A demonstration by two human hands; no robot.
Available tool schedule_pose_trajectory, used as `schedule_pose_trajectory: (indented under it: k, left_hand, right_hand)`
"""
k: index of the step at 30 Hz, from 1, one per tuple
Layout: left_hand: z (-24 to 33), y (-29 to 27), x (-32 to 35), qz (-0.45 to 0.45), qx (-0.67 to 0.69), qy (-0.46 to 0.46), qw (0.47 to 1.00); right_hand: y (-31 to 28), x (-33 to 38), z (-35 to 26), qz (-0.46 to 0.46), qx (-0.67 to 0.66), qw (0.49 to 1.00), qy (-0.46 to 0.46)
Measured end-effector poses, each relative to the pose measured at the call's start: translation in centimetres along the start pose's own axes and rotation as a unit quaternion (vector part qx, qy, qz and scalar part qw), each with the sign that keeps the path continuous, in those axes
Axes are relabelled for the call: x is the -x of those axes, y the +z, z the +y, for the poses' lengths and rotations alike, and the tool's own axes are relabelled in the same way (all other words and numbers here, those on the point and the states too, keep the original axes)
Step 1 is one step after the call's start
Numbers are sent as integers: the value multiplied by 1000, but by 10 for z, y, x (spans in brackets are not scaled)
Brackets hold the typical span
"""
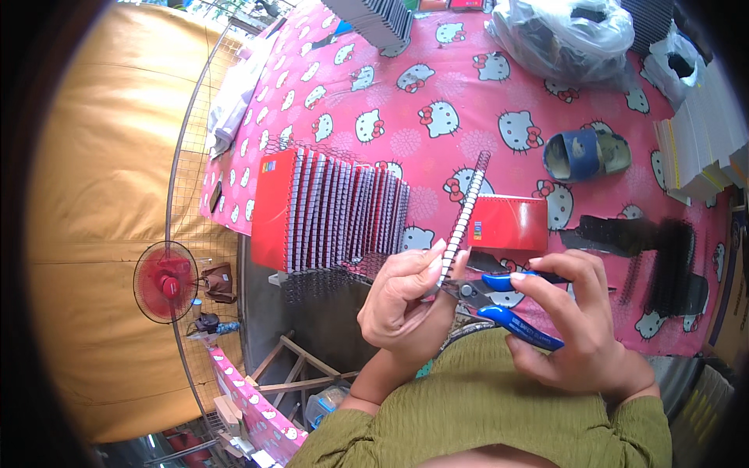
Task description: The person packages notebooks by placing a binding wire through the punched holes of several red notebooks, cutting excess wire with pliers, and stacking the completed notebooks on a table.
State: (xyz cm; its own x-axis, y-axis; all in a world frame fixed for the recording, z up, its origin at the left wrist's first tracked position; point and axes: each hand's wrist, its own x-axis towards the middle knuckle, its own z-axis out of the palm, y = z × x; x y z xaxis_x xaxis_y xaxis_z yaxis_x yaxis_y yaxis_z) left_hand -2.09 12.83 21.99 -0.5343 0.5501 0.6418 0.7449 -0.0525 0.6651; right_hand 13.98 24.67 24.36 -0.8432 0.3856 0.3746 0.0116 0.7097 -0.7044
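Note:
My left hand (402,300) is closed around the lower end of a spiral-bound notebook (460,234), held upright and edge-on with its coil towards me. A length of the coil sticks out past the top of the spine. In my right hand (577,327) are wire cutters (521,326) with blue handles, spread apart between thumb and fingers. Their jaws meet the coil's lower end, beside my left fingertips; whether they are closed on the wire is hidden. A red notebook (511,222) lies on the table just beyond the cutters.
Left of my hands stands a row of red spiral notebooks (335,207). Loose black coils (675,269) lie at the right. A blue slipper (576,154), a plastic bag (562,39) and paper stacks (698,140) sit farther back on the pink tablecloth (406,140). A red fan (166,282) is at far left.

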Motion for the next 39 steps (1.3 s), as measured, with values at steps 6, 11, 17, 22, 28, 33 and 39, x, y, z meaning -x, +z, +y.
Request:
schedule_pose_trajectory:
  k: [6,11,17,22,28,33,39]
  left_hand:
    - [0,-5,4,-3,1,45,999]
    - [3,-14,-2,-14,-4,60,998]
    - [-3,-90,-49,344,59,-35,937]
    - [-86,-158,-53,332,2,-175,927]
    - [-103,-146,-51,333,91,-204,916]
    - [-84,-149,-59,334,-58,-135,931]
    - [11,-96,-46,430,-133,216,866]
  right_hand:
    - [-9,-10,14,-131,-377,895,201]
    - [0,-9,26,-215,-639,641,367]
    - [9,38,55,-96,-182,948,242]
    - [38,113,96,-57,184,948,255]
    - [47,86,119,-5,143,952,269]
    - [105,35,148,21,196,924,329]
    - [97,22,129,107,148,938,295]
